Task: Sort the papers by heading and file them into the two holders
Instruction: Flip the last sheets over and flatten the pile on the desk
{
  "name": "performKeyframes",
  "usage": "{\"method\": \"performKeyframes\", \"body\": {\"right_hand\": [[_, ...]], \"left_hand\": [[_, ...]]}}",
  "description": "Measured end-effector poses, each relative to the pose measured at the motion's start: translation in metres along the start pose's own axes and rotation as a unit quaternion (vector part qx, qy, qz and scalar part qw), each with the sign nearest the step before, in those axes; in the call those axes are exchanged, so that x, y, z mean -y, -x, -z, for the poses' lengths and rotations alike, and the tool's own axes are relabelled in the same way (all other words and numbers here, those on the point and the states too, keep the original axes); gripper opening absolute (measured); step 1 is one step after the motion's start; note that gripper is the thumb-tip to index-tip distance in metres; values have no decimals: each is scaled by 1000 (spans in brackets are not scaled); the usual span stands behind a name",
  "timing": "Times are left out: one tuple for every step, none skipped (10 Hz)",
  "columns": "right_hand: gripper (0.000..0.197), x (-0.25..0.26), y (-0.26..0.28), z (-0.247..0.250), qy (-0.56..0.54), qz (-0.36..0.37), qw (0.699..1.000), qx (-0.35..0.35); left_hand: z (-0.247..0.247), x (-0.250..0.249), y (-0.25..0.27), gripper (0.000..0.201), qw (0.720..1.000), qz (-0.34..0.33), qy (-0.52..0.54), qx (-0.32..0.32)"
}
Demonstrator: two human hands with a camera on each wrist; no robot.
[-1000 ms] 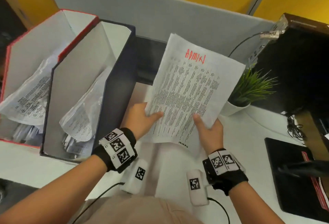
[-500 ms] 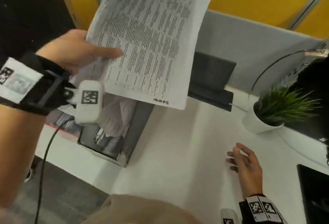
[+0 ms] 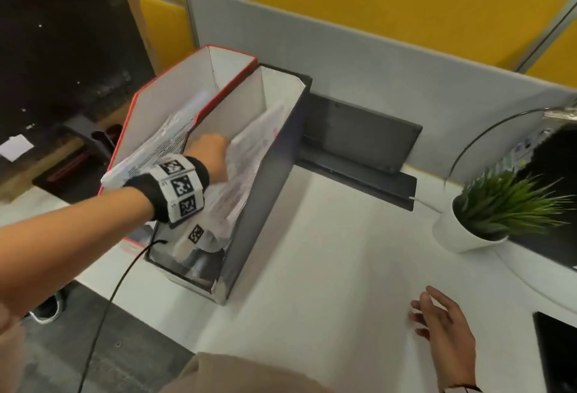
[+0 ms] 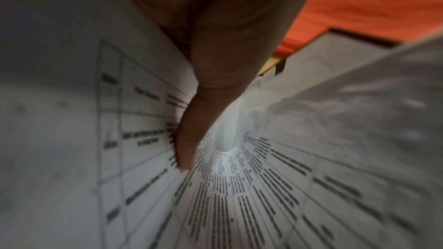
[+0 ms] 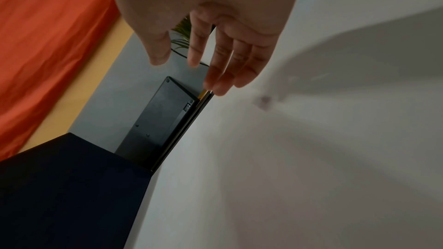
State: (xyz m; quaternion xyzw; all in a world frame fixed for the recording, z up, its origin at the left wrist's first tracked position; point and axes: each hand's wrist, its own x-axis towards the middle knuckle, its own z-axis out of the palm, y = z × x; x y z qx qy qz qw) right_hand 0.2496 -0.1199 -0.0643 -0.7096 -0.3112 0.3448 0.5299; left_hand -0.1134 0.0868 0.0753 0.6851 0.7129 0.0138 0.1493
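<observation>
While the left hand (image 3: 208, 155) pushes a printed sheet (image 3: 246, 161) into the dark holder (image 3: 265, 205), approx. 10 o'clock on the desk (image 3: 343, 252), its thumb seems to pinch the sheet. Right hand (image 3: 443, 327) is relaxed w/ nothing held. Red holder (image 3: 175, 102) beside also has papers; none left on the desk, so probably near the end.
</observation>
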Motion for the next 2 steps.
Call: {"method": "performKeyframes", "body": {"right_hand": [[18,1,0,4,5,-11,1000,-21],[22,0,-5,2,6,-31,999,-28]], "left_hand": [[-19,-2,-4,52,997,6,-49,56],[-20,-3,-3,54,996,-3,-65,55]]}}
